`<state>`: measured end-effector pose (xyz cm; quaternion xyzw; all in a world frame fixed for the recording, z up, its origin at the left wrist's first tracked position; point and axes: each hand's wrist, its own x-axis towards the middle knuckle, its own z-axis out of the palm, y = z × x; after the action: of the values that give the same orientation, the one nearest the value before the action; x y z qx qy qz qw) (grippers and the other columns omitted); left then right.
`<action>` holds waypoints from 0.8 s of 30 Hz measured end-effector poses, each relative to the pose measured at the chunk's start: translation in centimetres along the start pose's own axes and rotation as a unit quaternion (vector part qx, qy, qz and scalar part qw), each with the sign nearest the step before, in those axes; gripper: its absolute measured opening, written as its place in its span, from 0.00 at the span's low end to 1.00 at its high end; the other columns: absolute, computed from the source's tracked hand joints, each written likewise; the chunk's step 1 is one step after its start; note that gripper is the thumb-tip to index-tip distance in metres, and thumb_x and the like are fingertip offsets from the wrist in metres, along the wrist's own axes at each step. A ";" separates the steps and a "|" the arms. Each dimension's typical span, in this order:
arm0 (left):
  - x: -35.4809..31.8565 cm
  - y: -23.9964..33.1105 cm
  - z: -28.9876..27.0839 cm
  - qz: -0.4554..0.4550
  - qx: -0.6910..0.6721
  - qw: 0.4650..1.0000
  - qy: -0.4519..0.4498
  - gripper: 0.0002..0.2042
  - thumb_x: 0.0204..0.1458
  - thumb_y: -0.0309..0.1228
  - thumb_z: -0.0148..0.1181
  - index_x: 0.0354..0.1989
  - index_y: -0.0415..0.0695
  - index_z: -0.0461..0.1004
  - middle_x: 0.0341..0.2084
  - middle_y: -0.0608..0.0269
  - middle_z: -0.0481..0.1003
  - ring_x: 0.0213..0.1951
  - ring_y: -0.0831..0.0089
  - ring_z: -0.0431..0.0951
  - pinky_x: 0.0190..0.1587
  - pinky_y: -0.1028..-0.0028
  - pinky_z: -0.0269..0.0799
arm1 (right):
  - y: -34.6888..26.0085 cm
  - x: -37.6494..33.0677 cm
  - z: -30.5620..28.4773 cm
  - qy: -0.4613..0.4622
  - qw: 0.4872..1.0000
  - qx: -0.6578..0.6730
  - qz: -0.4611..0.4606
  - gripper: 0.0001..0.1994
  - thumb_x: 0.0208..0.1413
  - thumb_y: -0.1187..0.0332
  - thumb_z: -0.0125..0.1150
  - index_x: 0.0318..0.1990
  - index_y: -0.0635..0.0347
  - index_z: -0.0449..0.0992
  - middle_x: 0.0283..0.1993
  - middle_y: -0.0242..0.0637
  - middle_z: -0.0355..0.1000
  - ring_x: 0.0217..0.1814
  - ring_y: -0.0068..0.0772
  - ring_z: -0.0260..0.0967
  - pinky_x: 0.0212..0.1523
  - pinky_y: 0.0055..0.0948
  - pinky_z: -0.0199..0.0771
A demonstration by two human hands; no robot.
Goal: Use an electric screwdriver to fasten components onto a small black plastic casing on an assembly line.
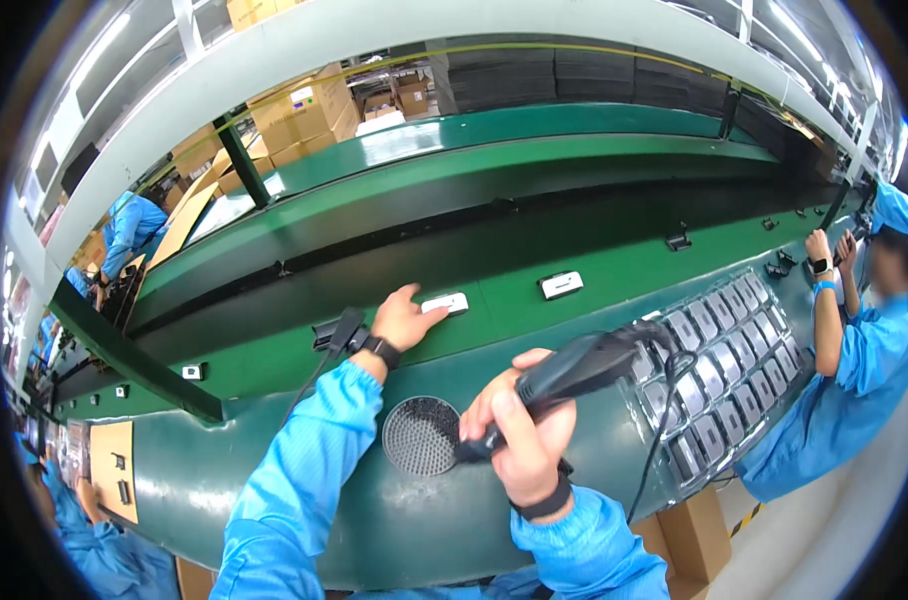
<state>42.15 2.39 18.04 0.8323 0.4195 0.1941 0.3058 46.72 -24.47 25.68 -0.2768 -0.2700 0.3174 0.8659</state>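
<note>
My left hand (406, 322) reaches over the green conveyor belt, thumb and fingers apart at the left end of a small white-and-black casing (445, 304). A fingertip appears to touch that casing, which rests on the belt. In my right hand (527, 440) is a black corded electric screwdriver (574, 372), tilted, with its tip end pointing down and left. That end hangs by the rim of a round grey dish (420, 469) holding many small dark screws. Beside my left wrist lies a black part (326, 335).
Another white-and-black casing (560, 285) sits on the belt to the right. A clear tray (719, 370) holds rows of grey-white parts. At right a person in blue (844, 360) handles black parts. A green post (139, 350) stands at left, near a brown cardboard sheet (113, 470).
</note>
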 end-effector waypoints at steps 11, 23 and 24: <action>-8.5 -0.9 -3.3 0.161 -0.312 0.931 0.104 0.30 0.56 0.16 0.60 0.69 0.38 0.62 0.38 0.68 0.72 0.42 0.79 0.75 0.48 0.78 0.73 | -2.9 -1.9 1.0 -0.477 0.652 0.533 0.253 0.15 0.63 0.56 0.57 0.32 0.58 0.77 0.26 0.35 0.72 0.27 0.37 0.69 0.35 0.38 0.75; -28.0 -11.5 -13.8 0.322 0.137 0.930 0.117 0.13 0.40 0.26 0.75 0.37 0.48 0.84 0.30 0.65 0.82 0.30 0.62 0.79 0.36 0.64 0.75 | -0.5 -11.4 10.4 -0.084 0.992 0.033 0.084 0.31 0.50 0.85 0.64 0.56 0.55 0.52 0.23 0.42 0.69 0.18 0.36 0.68 0.22 0.37 0.75; -30.0 -13.7 -14.0 0.334 0.147 0.927 0.092 0.13 0.41 0.26 0.72 0.38 0.46 0.84 0.35 0.65 0.83 0.32 0.64 0.80 0.35 0.65 0.75 | 1.8 -9.6 11.4 -0.065 0.993 -0.018 0.097 0.27 0.51 0.80 0.64 0.54 0.55 0.55 0.22 0.41 0.68 0.18 0.35 0.67 0.19 0.37 0.72</action>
<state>8.97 -10.95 17.18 0.9383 0.1675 0.2968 0.0581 32.42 -26.52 29.66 -0.2957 -0.3029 0.4118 0.8070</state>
